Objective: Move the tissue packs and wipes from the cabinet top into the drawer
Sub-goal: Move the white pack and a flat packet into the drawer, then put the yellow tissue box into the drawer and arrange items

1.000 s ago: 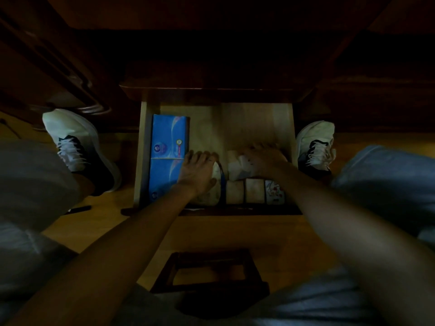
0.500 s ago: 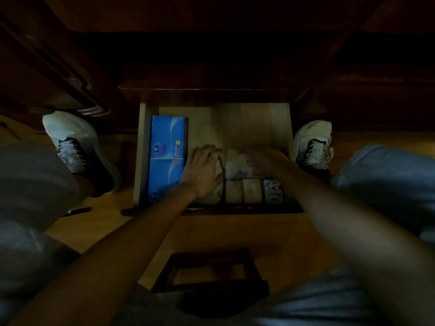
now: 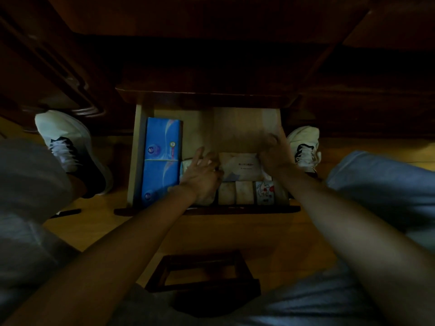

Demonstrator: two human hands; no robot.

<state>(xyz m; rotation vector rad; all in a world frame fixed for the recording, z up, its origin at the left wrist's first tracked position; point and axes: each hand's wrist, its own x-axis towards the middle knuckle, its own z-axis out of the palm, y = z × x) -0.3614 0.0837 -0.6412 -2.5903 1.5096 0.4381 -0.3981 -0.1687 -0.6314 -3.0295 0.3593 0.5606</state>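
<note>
Wipes pack (image 3: pixel 242 166) is held flat in the drawer (image 3: pixel 137 147) between the left hand (image 3: pixel 202 175) at 9 o'clock, fingers spread, and the right hand (image 3: pixel 274 156) at 3 o'clock, fingers curled on its edge; a hard shove could ride it over the small tissue packs (image 3: pixel 244 192) at 6 o'clock.

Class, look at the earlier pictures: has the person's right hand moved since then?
Yes. The right hand has slid off the pale wipes pack toward the drawer's right wall, slightly farther from the drawer front.
</note>
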